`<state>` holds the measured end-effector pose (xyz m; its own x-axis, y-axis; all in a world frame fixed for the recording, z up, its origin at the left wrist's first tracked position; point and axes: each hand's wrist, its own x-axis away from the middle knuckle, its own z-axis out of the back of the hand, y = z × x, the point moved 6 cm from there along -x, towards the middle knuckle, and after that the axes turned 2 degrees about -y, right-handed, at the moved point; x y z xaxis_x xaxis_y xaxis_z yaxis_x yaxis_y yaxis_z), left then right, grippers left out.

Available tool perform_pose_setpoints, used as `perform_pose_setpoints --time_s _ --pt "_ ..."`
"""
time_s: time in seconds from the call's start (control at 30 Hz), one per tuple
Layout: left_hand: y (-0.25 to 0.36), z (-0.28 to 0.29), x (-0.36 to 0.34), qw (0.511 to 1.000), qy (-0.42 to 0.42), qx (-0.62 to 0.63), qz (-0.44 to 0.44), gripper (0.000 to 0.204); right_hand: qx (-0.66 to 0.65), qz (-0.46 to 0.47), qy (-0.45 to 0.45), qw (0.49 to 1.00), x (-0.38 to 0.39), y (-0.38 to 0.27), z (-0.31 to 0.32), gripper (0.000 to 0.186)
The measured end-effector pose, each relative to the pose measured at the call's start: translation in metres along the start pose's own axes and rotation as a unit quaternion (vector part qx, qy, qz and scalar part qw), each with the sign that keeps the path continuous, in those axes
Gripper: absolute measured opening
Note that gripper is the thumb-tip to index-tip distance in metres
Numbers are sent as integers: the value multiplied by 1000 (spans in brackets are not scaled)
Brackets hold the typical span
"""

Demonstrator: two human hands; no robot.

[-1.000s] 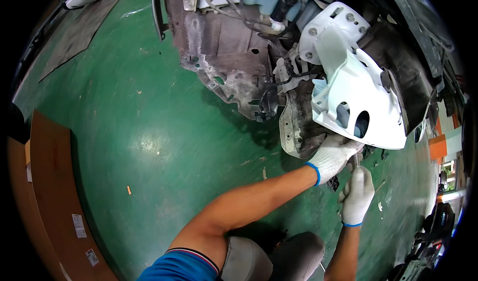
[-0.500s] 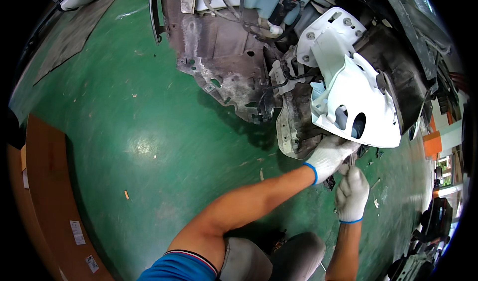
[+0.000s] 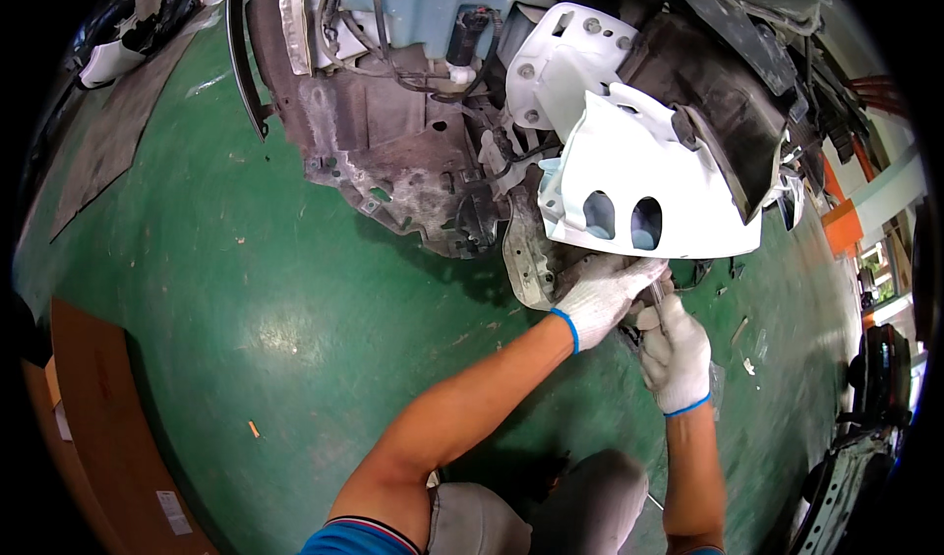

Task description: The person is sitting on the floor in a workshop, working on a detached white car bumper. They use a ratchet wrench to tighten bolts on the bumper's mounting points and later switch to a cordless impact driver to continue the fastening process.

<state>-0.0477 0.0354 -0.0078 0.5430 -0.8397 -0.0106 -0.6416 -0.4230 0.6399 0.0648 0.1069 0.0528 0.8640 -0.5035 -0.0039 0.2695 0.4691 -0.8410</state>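
Over green floor, right of centre, a metal rod is gripped by the right hand, protruding upward below a white panel; what the left hand grips cannot be told.

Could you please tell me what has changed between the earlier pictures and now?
The view has shifted and tilted, so the white panel and both hands sit further left in the picture. The right hand has turned, its forearm now leaning left. Nothing was visibly taken up or let go: the right hand still grips the metal tool, and the left hand stays at the panel's lower edge.
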Motion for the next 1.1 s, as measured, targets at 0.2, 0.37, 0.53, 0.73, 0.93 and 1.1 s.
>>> perform_pose_setpoints --time_s 0.2,0.37,0.53,0.73,0.93,1.1 --pt "-4 -2 1 996 4 82 -22 37 -232 -61 -42 970 2 10 -5 38" --pt "-1 -5 0 997 51 35 -56 32 238 182 117 947 8 -15 -3 33" --pt "0 -8 2 995 0 80 -57 33 -650 -159 -305 678 8 6 -37 47" --pt "7 -4 9 998 -9 60 -34 31 -500 -163 -144 838 6 22 -28 49" --pt "-21 -17 26 998 -52 24 41 43 -353 -128 -169 911 32 37 2 54" --pt "-85 -14 60 986 -77 -72 129 62 -253 -154 -268 917 63 82 23 39"
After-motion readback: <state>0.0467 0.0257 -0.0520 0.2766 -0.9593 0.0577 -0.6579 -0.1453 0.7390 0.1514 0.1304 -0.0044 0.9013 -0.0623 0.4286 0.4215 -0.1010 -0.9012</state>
